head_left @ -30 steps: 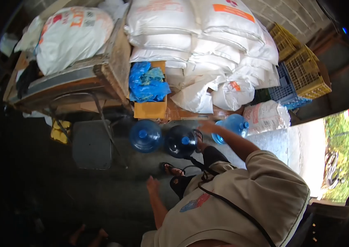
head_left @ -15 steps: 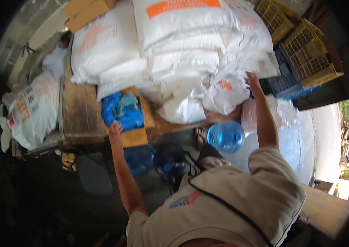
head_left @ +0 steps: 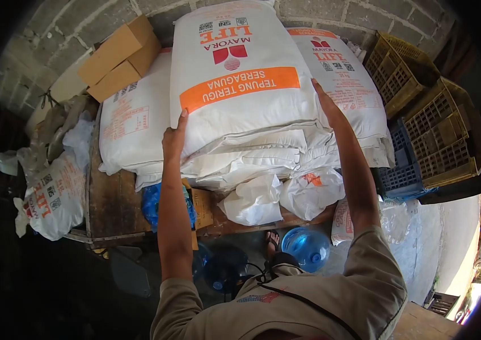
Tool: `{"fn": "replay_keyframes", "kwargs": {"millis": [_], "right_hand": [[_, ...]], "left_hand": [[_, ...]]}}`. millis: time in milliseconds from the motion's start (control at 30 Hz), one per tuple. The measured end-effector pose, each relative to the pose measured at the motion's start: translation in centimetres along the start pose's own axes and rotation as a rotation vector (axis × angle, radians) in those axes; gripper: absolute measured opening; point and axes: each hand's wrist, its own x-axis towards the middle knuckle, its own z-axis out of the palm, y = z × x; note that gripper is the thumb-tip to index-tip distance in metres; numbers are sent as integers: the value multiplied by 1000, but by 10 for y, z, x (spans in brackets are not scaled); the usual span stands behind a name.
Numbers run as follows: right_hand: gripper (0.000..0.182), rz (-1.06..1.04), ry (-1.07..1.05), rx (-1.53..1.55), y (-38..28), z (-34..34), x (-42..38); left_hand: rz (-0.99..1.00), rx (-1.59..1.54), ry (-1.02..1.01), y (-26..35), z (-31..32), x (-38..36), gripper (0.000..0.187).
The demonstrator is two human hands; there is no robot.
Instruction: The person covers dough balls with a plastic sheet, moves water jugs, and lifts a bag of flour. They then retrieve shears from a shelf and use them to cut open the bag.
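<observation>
A large white flour sack [head_left: 252, 96] with an orange band and upside-down print lies on top of a stack of similar sacks. My left hand [head_left: 174, 136] grips its near left edge, thumb up against the side and the other fingers curled, partly hidden. Along its right edge, my right hand [head_left: 327, 103] holds the side, one digit stretched along the sack and the rest hidden. To the right is another printed flour sack [head_left: 331, 71]; to the left lies a further sack [head_left: 130, 122], partly under the top one.
Crumpled white bags [head_left: 252, 201] sit at the wooden platform's [head_left: 110, 209] front edge, beside a blue plastic bag [head_left: 151, 207] in a carton. Blue water jugs [head_left: 306, 249] stand on the floor near my feet. Yellow crates [head_left: 439, 136] are at right, cardboard boxes [head_left: 121, 54] at back left.
Both hands have moved forward and up, the left from near the blue bag, onto the sides of the top flour sack. The view has tilted up, showing more wall.
</observation>
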Motion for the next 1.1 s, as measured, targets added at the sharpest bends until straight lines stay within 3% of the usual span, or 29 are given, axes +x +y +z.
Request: {"fn": "replay_keyframes", "kwargs": {"millis": [100,200,400,467,667,767,833,867,933,1100], "right_hand": [[78,85,-99,112,11,-4,4],[82,119,-120,192,14,-1,5],[83,177,-170,164,24,-1,8],[83,174,-197,219,27,-1,17],[84,42,-81,134,22,5,10],[84,-17,-19,99,35,5,16],[84,-47,7,37,41,4,20],[84,-38,4,31,42,2,17],[85,-77,65,16,31,5,1],[86,-29,151,-106,67,-5,-6]], "left_hand": [[-15,-174,-117,-10,-1,7,77],[102,-222,-113,-1,-2,-1,71],[-49,-155,-68,-4,0,1,70],[-3,-145,-37,-3,4,3,73],[-67,-102,-24,-21,6,16,79],[-28,-81,12,-19,6,12,83],[117,-166,27,-18,7,8,93],[106,-166,23,-18,9,7,93],[-190,25,18,-19,4,5,100],[-160,63,44,-31,2,-31,102]]}}
